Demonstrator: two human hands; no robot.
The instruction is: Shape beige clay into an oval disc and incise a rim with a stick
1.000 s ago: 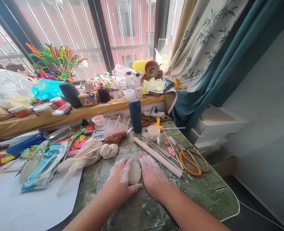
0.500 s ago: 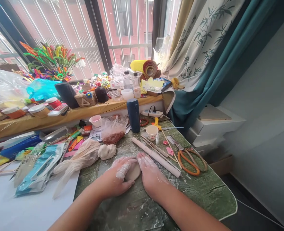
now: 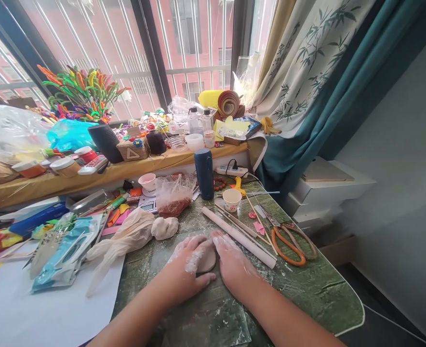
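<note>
While the left hand (image 3: 187, 258) is curving over a pale, dough-like disc (image 3: 208, 261), its fingers lying together and its thumb standing apart near the disc's near edge, the right hand (image 3: 234, 260) is flanking the disc on the right, fingers straight and together. Whether the left fingers are clamping the disc, I cannot tell. The disc is lying between the hands, apparently on a clear sheet (image 3: 213, 320) over the green surface (image 3: 310, 294). Judging by its flat, rounded form, its shaping is looking well along, though the covered side is hiding its full outline. A separate lump (image 3: 165, 228) is sitting unflattened beside a twisted plastic bag (image 3: 124, 233), so that portion is seemingly remaining unworked.
</note>
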